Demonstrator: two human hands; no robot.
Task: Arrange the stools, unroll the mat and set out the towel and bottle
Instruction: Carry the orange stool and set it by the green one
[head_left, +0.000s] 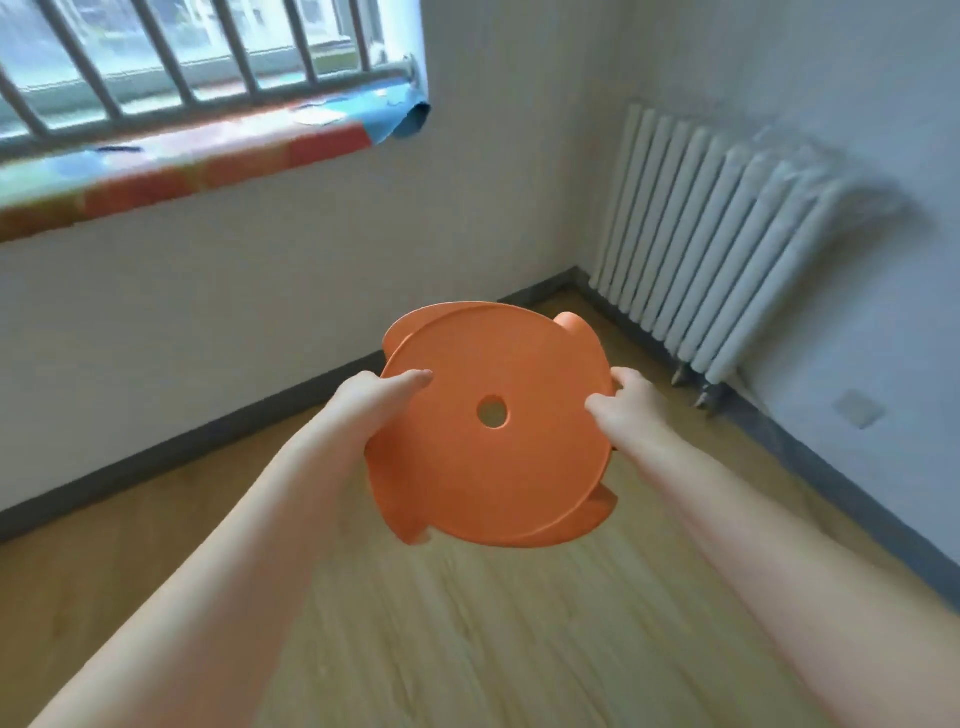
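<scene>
An orange plastic stool (493, 457) with a round seat and a small centre hole hangs in the air above the wooden floor, seat tilted toward me. My left hand (376, 397) grips the seat's left rim, thumb lying on top. My right hand (626, 402) holds the right rim. The stool's curved legs show behind and below the seat. No mat, towel or bottle is in view.
A white radiator (727, 260) stands on the right wall near the corner. A window sill (171, 161) with a colourful cover and a barred window runs along the left wall. Wooden floor (467, 623) stretches toward me, with a dark skirting board along both walls.
</scene>
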